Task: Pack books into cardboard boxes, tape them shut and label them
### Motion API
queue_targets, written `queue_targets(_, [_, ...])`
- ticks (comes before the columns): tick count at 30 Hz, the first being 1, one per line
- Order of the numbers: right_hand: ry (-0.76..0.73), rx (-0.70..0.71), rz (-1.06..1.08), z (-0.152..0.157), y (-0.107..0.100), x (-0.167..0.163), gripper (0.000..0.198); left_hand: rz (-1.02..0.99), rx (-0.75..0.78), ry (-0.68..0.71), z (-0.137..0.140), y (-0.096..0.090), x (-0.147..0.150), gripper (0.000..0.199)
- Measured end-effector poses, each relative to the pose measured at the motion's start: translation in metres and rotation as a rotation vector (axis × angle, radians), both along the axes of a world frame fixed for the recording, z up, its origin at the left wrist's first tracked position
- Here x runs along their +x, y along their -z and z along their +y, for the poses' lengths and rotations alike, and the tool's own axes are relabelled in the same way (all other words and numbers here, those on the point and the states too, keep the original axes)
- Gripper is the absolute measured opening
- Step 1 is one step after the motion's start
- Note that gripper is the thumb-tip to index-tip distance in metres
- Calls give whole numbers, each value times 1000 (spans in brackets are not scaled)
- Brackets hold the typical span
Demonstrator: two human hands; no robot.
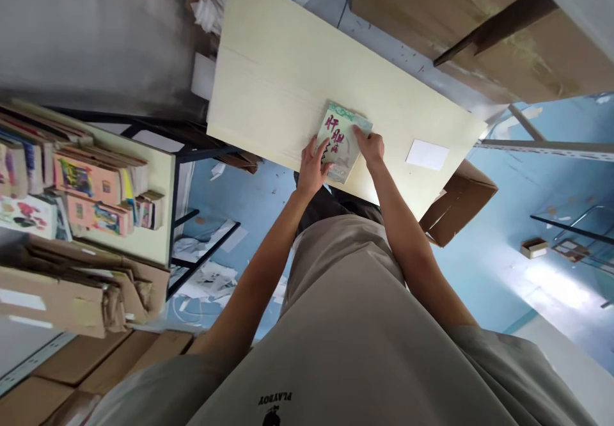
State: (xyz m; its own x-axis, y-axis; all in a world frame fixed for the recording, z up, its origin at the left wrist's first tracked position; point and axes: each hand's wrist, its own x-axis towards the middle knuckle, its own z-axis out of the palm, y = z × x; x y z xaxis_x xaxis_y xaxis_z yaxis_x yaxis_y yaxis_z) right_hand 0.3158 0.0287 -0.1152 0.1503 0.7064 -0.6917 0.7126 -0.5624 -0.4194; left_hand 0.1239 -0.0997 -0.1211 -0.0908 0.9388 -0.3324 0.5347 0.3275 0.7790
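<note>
Two hands on one green book [341,141], flat near the pale table [268,74] front edge: left hand [314,169] fingers spread on its cover, right hand [370,146] gripping its far side. White sheet [427,154] lies well apart. Shelf [158,176] holds stacked books [91,186]; open cardboard box [460,199], contents unseen.

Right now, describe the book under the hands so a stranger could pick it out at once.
Start at the pale wooden table in the middle of the view. Near its front edge lies a thin book, with the left hand and right hand resting on it. Its greenish cover with large magenta characters sets it apart from the plain white card beside it.
</note>
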Motion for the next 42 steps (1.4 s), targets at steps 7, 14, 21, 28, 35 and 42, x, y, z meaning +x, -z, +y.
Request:
queue_targets(7, [-28, 81, -9, 8, 6, 5, 54, 152, 11, 137, -13, -23, 64, 40])
queue_targets(14, [-132, 54, -91, 17, -5, 0, 69, 68, -9, -50, -8, -21, 96, 51])
queue_targets(21, [-679, 367, -188, 27, -91, 20, 86, 77, 24, 95, -15, -54, 38, 79])
queue_targets(28, [-1378, 335, 110, 71, -118, -34, 55, -80, 49, -27, -14, -64, -23, 74])
queue_targets(35, [-1253, 240, 84, 150, -62, -90, 48, -352, 29, -519, -28, -38, -59, 34])
queue_targets(42, [-1151, 214, 96, 161, -17, -161, 68, -617, -96, -930, -22, 13, -90, 57])
